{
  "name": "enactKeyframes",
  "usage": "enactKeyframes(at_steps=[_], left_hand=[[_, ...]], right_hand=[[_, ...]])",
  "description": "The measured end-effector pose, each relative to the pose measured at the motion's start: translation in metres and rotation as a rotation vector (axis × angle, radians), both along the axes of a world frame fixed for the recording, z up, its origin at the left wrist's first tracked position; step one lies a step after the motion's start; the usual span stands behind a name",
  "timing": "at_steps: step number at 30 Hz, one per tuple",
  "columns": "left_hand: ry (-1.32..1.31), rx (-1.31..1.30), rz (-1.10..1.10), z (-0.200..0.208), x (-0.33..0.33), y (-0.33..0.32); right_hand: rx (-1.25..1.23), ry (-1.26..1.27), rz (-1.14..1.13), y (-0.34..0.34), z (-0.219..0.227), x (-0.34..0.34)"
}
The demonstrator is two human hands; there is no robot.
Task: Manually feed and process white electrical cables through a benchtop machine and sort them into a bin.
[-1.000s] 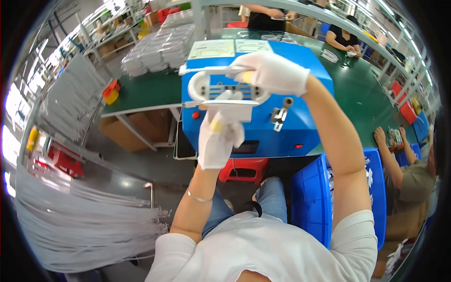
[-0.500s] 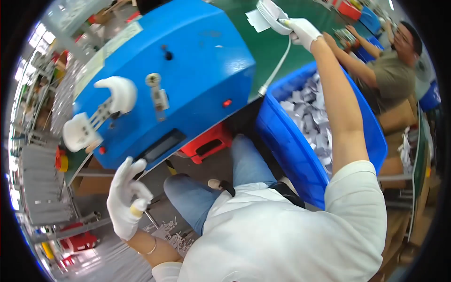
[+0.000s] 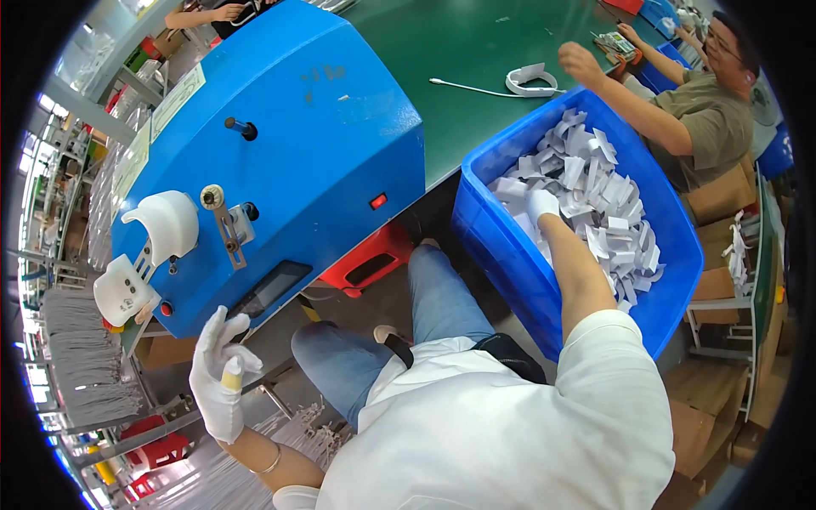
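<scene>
My left hand (image 3: 219, 374), in a white glove with a yellow wrap on one finger, is raised in front of the blue machine (image 3: 331, 127). Its fingers are apart and hold nothing. Reaching into a blue plastic bin (image 3: 480, 229), my right hand (image 3: 542, 204) touches the heap of folded white slips (image 3: 625, 204); the slips and the glove's angle hide its fingertips. On the green tabletop beyond the bin lies a coiled white cable (image 3: 534, 85) with a white slip around it and one straight end stretched leftward. White curved winding formers (image 3: 170, 223) stick out from the machine's front.
A metal arm with a roller (image 3: 223, 225) and a dark screen (image 3: 270, 287) are on the machine. Below it stands a red stool (image 3: 365, 263). A co-worker (image 3: 714, 110) sits beyond the bin at right. Bundled grey cables (image 3: 85, 357) hang at left.
My right hand has let go of the coiled cable, now on the green table, and come down into the bin. My left hand stays raised in about the same place.
</scene>
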State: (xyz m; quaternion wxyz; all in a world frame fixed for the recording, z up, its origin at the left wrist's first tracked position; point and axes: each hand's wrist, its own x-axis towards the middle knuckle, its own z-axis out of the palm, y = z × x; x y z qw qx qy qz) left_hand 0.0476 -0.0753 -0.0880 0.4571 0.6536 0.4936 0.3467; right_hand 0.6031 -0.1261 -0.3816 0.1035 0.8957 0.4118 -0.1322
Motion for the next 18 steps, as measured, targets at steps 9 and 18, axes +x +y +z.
enactKeyframes(at_steps=[9, 18], left_hand=[[-0.076, 0.217, -0.239, 0.009, 0.046, 0.010], [-0.005, 0.914, -0.167, 0.027, 0.110, 0.017]], right_hand=[[0.536, 1.033, -0.272, 0.005, 0.189, 0.018], [0.714, 1.233, 0.571, 0.055, 0.336, -0.218]])
